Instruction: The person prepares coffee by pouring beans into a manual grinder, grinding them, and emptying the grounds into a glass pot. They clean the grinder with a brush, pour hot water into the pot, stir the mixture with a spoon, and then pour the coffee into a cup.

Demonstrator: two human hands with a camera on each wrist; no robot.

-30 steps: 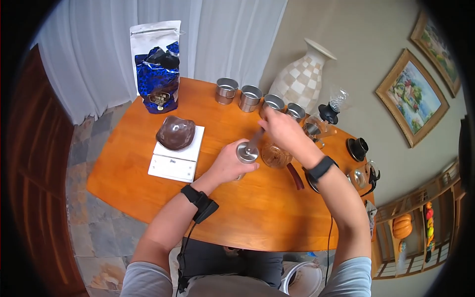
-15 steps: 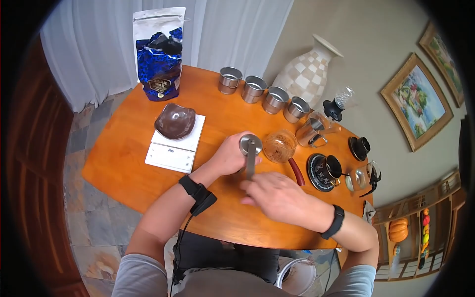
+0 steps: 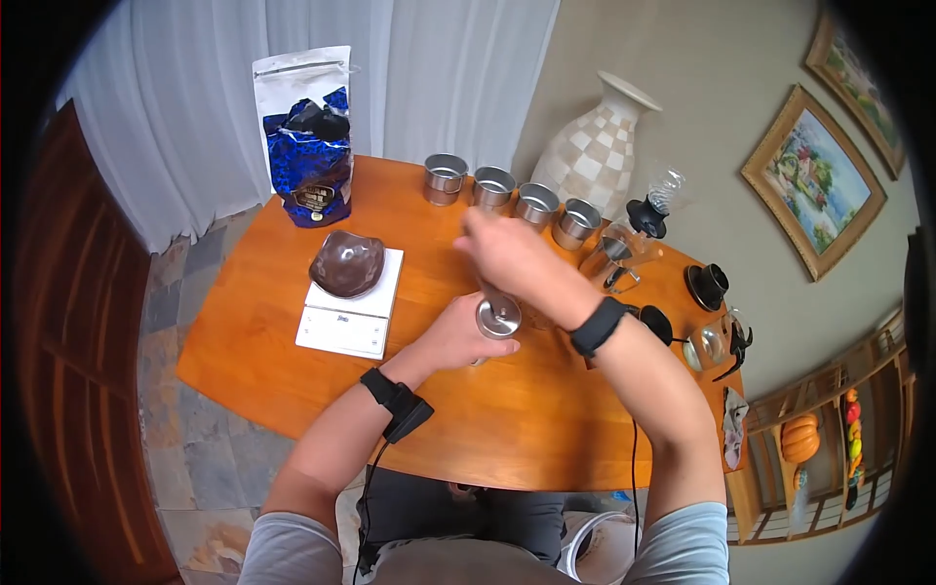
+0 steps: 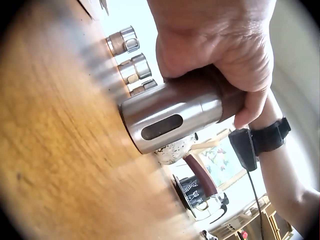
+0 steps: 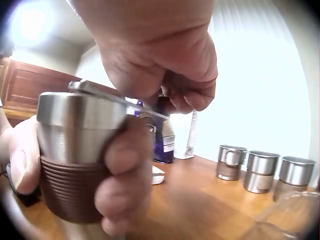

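We hold the grinder on the table in our left hand, while our right hand grips its crank.

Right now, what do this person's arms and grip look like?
The left arm and right arm each have a short pale grey sleeve, a black wrist strap, a boxy black unit and a thin black cable. The left grip and right grip wear no gloves.

Head view: crank end hid. under R hand; scale mkgs too small to read.
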